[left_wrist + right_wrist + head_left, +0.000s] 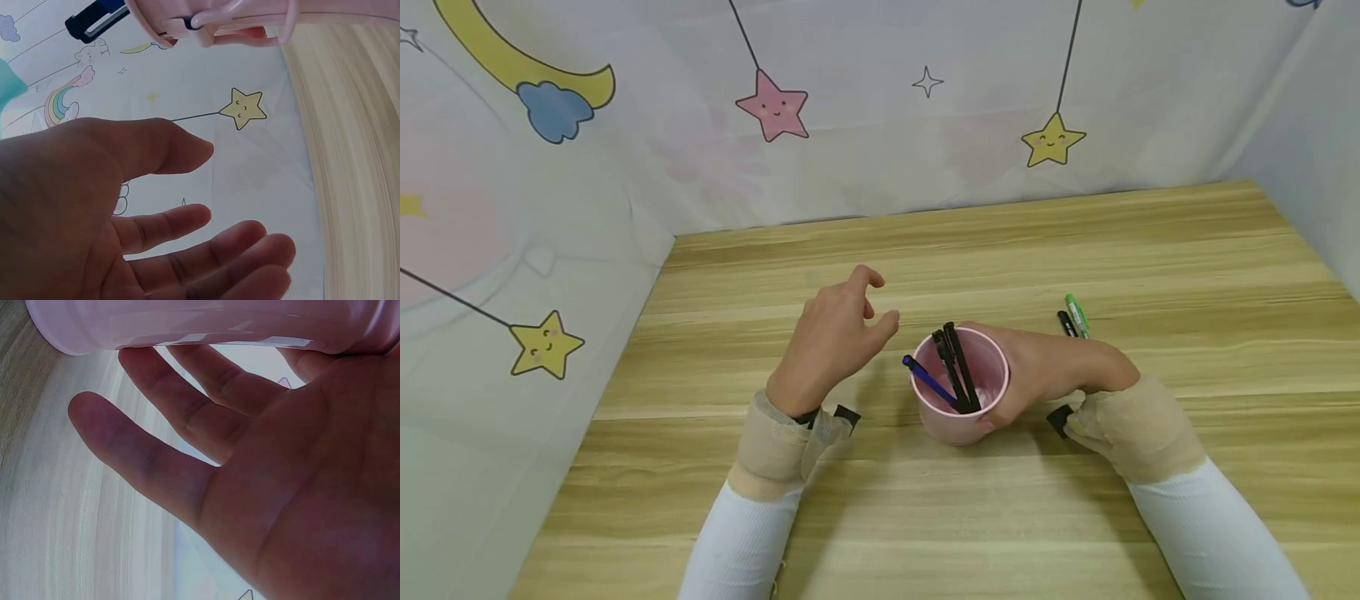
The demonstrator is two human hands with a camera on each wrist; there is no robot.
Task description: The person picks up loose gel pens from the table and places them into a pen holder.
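On the far left, the pale backdrop (647, 150) carries a yellow moon (527, 54) above a smiling yellow star (547, 344), and a pink star (773, 107) hangs further right over the far side of the wood-grain table (700, 350). Moving right, here's the left hand (838, 337), coming out of a beige wrist wrap (767, 454) and a white sleeve, fingers loosely bent, thumb held apart from them, with a gap between hand and cup. Just right of it, in the middle of the scene, sits the action: a pink cup (951, 429), its mouth facing up toward the head camera; whether its base touches the table, you can't tell. Inside, a blue pen (931, 381) leans out over the left rim, and two black pens (951, 371) stand close beside it, the pale marks on one too small to read. And there's the right hand (1037, 367), gripping the cup from the right, thumb on the near side, fingers round the far wall, little finger sticking out clear in the right wrist view. Beyond that wrist, on the table's far right, lie a black marker (1067, 323) and a green pen (1077, 315), side by side, partly hidden by the arm.
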